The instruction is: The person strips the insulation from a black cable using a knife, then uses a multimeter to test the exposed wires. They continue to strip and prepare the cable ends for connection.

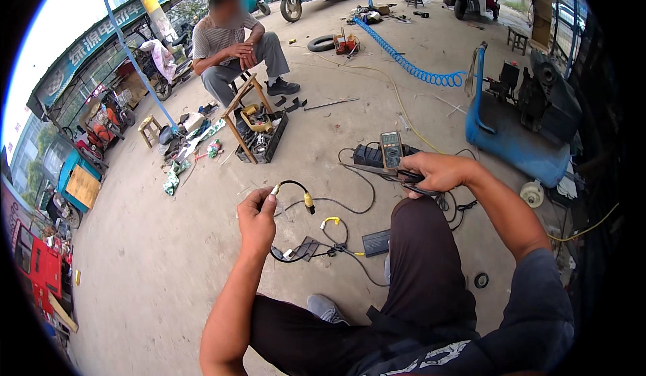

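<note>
My left hand (258, 220) is closed, pinching a short black cable (292, 183) by one end between thumb and fingers. The cable arches to the right, and its other end, a yellow-and-black plug (309, 202), hangs free. My right hand (439, 173) is wrapped round the black handles of a pair of scissors (377, 171) above my knee, the blades pointing left. Just beyond it a multimeter (391, 148) with a grey face leans by a black box (367, 155). Below, on the ground, lie a black power adapter (377, 243) and looping dark wires with a yellow connector (330, 221).
A person sits on a low seat ahead, behind a wooden-framed stool (237, 117) and a black tool crate (264, 146). To the right stands a blue air tank (515, 140) with a coiled blue hose (417, 70). A tape roll (480, 280) lies near my right leg.
</note>
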### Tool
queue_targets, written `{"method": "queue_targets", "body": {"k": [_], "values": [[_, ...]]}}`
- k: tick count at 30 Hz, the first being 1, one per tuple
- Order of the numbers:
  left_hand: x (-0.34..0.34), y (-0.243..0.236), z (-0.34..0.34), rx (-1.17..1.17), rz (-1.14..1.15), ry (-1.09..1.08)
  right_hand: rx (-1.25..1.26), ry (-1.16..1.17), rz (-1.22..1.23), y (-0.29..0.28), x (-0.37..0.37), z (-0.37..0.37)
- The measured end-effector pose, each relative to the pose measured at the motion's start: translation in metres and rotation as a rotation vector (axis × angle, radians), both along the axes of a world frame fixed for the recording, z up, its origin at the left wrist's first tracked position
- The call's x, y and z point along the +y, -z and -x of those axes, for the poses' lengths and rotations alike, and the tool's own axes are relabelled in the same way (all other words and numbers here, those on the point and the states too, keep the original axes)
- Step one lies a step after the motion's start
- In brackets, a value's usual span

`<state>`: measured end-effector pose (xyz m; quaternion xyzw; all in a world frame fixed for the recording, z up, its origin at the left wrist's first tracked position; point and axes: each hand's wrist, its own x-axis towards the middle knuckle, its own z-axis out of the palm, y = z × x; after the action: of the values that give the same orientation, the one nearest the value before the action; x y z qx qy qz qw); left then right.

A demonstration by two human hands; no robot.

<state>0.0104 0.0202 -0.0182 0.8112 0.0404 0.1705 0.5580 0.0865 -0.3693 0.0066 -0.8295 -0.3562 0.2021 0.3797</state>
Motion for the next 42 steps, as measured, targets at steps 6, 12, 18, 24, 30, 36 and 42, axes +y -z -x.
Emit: {"method": "queue_targets", "body": {"k": [6, 12, 18, 24, 30, 36, 42], "values": [[-0.002, 0.001, -0.002, 0.006, 0.02, 0.006, -0.031, 0.173, -0.196, -0.003, 0.039, -0.023], [-0.004, 0.002, -0.003, 0.009, 0.016, 0.014, 0.236, 0.041, -0.383, -0.022, 0.114, -0.028], [-0.009, 0.009, -0.01, -0.011, -0.019, 0.043, -0.105, -0.079, -0.364, -0.015, 0.175, -0.044], [-0.012, 0.014, -0.011, 0.03, -0.013, 0.119, -0.047, -0.045, -0.57, 0.027, 0.201, -0.04], [-0.003, 0.024, -0.012, 0.141, -0.14, 0.165, 0.105, -0.091, -0.555, 0.044, 0.198, -0.041], [-0.012, 0.014, -0.01, 0.117, -0.064, 0.22, -0.02, -0.028, -0.465, 0.044, 0.195, -0.038], [-0.014, 0.008, -0.007, 0.153, -0.072, 0.221, -0.091, 0.016, -0.467, 0.048, 0.195, -0.04]]}}
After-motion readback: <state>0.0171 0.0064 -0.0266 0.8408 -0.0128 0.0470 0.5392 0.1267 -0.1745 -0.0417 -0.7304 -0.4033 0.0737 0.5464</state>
